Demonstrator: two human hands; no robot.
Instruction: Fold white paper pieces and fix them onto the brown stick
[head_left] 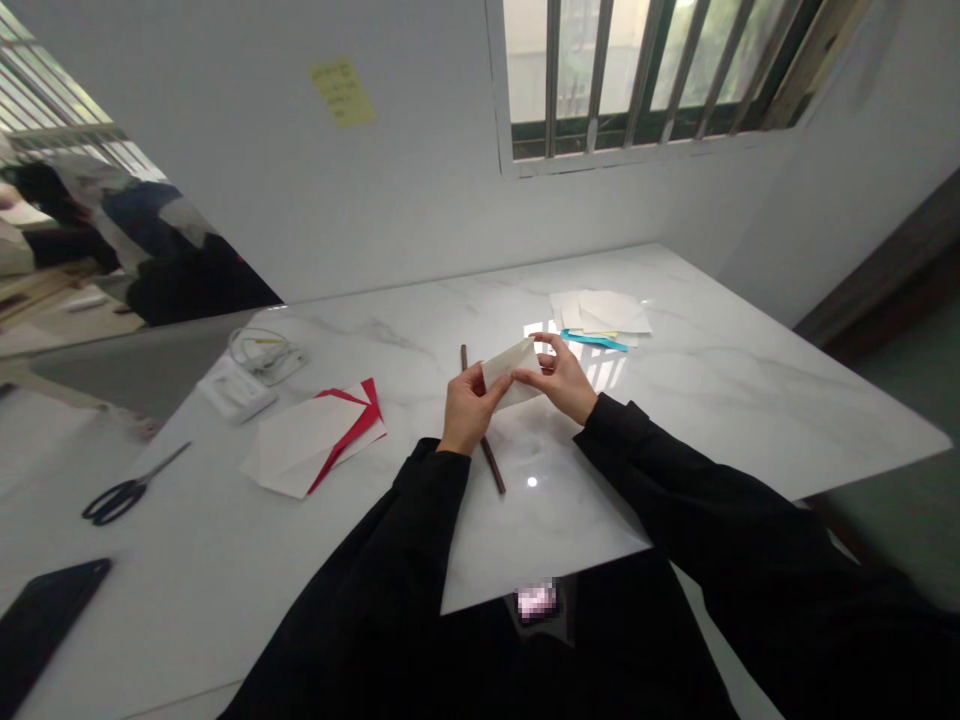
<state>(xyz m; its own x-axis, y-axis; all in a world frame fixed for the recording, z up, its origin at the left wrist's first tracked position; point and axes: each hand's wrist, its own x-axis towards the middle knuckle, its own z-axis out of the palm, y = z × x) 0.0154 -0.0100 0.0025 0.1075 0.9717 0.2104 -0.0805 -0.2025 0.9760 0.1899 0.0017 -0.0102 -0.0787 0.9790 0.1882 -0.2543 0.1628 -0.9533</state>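
Both hands hold a small folded piece of white paper (pixel 511 362) above the marble-patterned table. My left hand (pixel 466 408) pinches its left and lower edge, thumb on the near face. With thumb and fingers, my right hand (pixel 561 378) grips the right side, its index finger bent over the top corner. Beneath my left hand a thin dark brown stick (pixel 492 466) lies on the table, partly hidden by that hand. The fingers behind the paper are mostly out of sight.
Red and white paper pieces (pixel 307 440) lie to the left, near scissors (pixel 135 488), a white box with a cable (pixel 236 388) and a dark tablet-like device (pixel 52 625). White paper sheets (pixel 600 311) with a blue strip (pixel 596 341) lie farther back right. A wall with a barred window stands behind the table.
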